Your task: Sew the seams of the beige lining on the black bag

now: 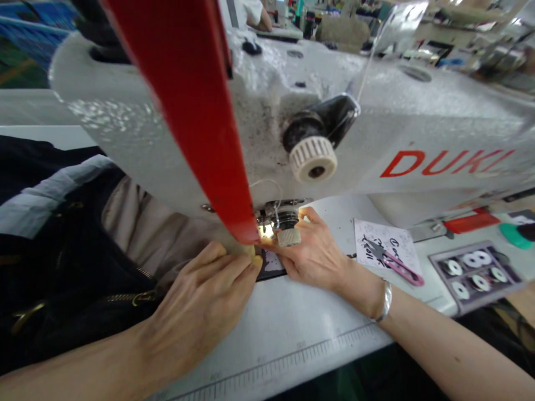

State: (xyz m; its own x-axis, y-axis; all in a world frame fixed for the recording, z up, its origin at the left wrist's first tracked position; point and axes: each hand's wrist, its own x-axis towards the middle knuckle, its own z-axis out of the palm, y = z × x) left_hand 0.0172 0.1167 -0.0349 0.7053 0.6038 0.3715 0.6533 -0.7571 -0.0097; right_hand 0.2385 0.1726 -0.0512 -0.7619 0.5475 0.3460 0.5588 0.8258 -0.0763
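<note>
A sewing workshop: sewing machine (355,150) here, seemingly workstations (281,32) behind

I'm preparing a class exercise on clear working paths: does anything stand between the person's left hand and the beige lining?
Nothing visible does: the left hand appears to rest directly on the beige lining. A red bar slants down in front of the sewing machine and hides what lies behind it.

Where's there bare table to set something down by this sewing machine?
The sewing table is bare between the left hand, right hand and printed ruler. It's crowded leftward with the dark garment, rightward with pink-handled snips and the bobbin tray.
</note>
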